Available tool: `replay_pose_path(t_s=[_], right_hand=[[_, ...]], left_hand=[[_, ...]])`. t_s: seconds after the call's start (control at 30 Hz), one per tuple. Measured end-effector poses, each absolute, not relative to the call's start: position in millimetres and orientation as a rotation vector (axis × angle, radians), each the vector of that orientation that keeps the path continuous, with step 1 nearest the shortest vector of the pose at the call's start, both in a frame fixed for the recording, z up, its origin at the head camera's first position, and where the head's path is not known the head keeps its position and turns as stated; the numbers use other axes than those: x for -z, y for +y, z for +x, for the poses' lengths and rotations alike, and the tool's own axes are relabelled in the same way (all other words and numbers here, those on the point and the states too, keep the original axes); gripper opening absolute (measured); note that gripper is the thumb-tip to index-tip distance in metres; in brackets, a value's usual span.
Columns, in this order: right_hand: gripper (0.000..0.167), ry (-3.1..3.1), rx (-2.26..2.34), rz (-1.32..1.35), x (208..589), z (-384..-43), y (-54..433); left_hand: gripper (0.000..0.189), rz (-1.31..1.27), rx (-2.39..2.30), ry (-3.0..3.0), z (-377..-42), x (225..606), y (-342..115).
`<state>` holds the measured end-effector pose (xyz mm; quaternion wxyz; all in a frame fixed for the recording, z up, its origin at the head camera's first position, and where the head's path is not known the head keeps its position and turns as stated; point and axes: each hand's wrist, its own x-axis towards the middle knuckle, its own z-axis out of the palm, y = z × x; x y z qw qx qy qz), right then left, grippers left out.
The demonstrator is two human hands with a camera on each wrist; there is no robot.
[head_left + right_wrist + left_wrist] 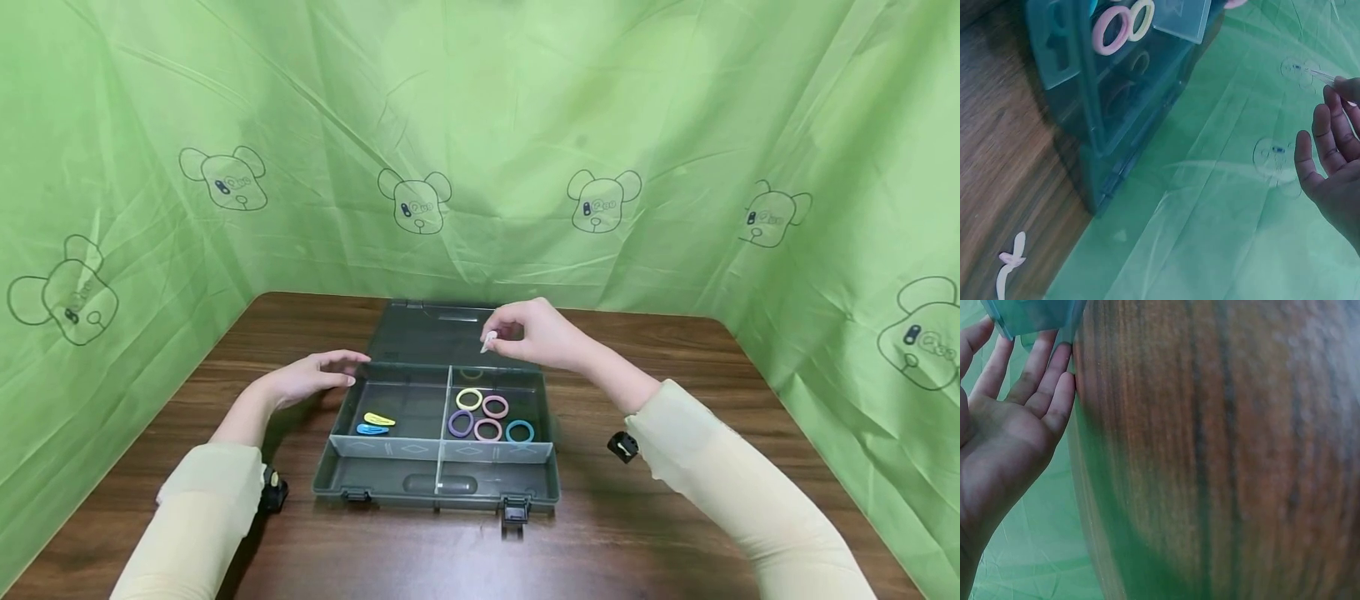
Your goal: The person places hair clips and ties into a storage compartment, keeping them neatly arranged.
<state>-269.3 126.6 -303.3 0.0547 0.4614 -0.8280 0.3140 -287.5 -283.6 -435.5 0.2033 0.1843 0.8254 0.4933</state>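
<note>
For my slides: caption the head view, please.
Right hand pinching a small white item near an open box of clips and rings, left hand at its corner.

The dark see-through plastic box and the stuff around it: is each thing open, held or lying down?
Dark plastic box: open
Flat dark lid: swung back behind the box
Black right latch: hanging undone
Small yellow clip: lying, back-left compartment
Small blue clip: lying, back-left compartment
Coloured round rings: lying, back-right compartment
Small whitish thing: held up
Right hand: pinching that thing
Left hand: at the box's left side
Pale bow-shaped piece: lying on the wooden table
</note>
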Motion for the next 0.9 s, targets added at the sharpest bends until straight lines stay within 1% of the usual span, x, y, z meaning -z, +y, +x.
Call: replay_pose_path(t_s=[0.47, 0.9], right_hand=[[0.004, -2.500, -0.820, 1.551, 300.2, -266.1, 76.4], [0.007, -2.511, -0.761, 1.646, 312.3, -260.6, 35.4]], left_hand=[[0.049, 0.521, -1.364, 2.308, -288.6, 435.0, -282.5], [0.050, 0.524, -1.378, 2.294, -288.3, 434.2, -282.1]])
